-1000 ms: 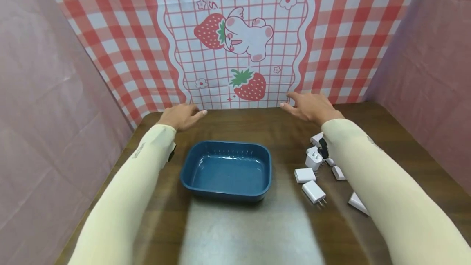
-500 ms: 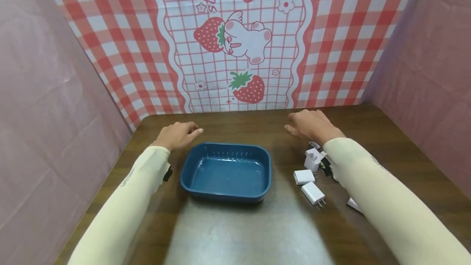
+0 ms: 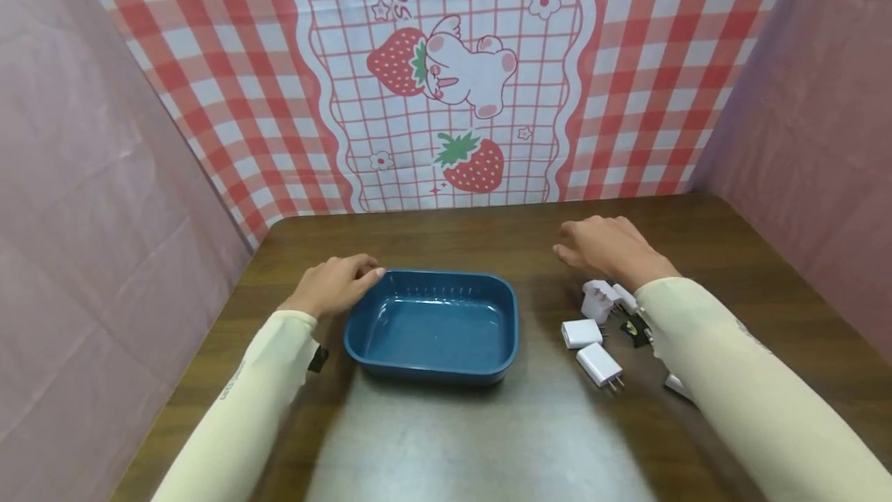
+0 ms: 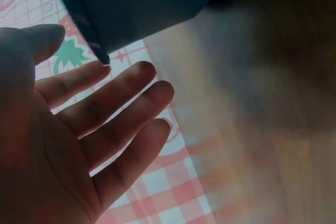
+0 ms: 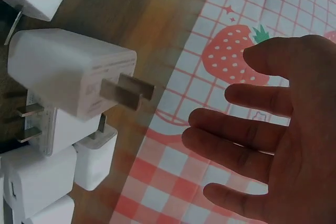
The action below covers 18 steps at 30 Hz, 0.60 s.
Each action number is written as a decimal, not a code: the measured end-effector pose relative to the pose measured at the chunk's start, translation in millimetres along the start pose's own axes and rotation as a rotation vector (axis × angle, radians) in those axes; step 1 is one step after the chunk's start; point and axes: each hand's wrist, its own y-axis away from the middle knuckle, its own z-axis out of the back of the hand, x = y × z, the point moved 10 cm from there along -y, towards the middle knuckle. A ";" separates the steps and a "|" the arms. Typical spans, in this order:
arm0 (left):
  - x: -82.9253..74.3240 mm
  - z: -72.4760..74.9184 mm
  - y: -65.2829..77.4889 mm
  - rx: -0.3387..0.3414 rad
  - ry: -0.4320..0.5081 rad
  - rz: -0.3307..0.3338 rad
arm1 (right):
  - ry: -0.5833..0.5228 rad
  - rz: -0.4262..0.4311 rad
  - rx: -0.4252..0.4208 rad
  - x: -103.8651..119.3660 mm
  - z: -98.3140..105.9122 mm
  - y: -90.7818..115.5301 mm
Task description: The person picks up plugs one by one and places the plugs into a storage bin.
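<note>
A blue rectangular tray sits on the wooden table, its inside bare. My left hand is at its back left corner, thumb beside the rim. In the left wrist view the fingers are loosely spread, with the index fingertip right at the edge of the tray. My right hand hovers just behind a group of white chargers, holding nothing. The right wrist view shows its fingers relaxed and apart, facing a charger with two metal prongs. The sleeve hides part of the group.
Several more chargers crowd together in the right wrist view. One charger lies partly under the right forearm. A strawberry-print checked cloth hangs behind the table, and pink curtains flank both sides.
Both hands have come down and nearer from the back of the table. The left reached the tray's corner; the right came over the chargers. Tray and chargers stay in place.
</note>
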 end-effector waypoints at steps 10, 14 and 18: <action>6.9 -10.0 14.9 -0.029 0.039 0.024 | -0.031 -0.012 -0.004 -7.1 -10.2 20.4; 8.5 -13.1 16.7 -0.035 0.003 0.024 | -0.023 -0.007 -0.006 -7.6 -12.7 27.2; 11.3 -19.8 18.9 -0.009 0.016 0.048 | -0.012 0.002 -0.008 -4.9 -11.9 36.0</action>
